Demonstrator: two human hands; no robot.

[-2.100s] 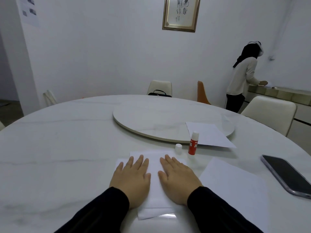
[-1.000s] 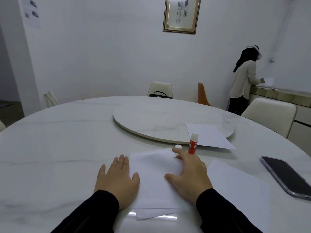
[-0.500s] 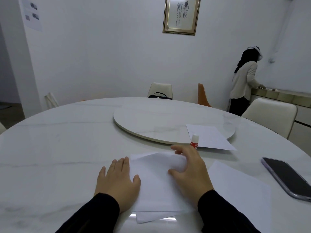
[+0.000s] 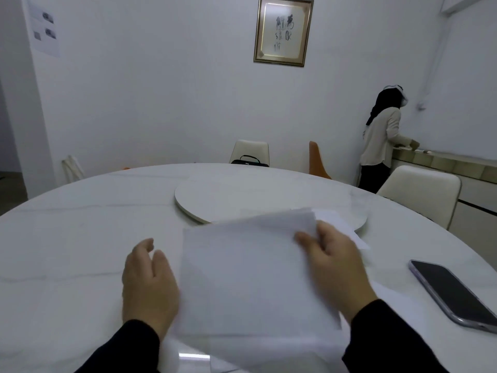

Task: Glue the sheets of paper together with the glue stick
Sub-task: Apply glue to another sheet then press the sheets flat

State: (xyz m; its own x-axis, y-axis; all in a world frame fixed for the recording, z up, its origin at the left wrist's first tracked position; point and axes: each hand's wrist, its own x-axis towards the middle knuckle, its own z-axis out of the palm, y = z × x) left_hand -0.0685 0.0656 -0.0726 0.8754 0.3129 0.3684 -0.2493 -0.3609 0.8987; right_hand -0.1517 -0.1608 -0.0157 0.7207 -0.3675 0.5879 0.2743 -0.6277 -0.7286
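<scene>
Item count: 2 hands, left and right. Paper sheets: at least 3 visible, namely 1 lifted sheet, 1 beneath it and 1 on the turntable; exact total cannot be determined. 1 phone. 1 turntable. 1 worktop. 3 chairs. 1 framed picture.
</scene>
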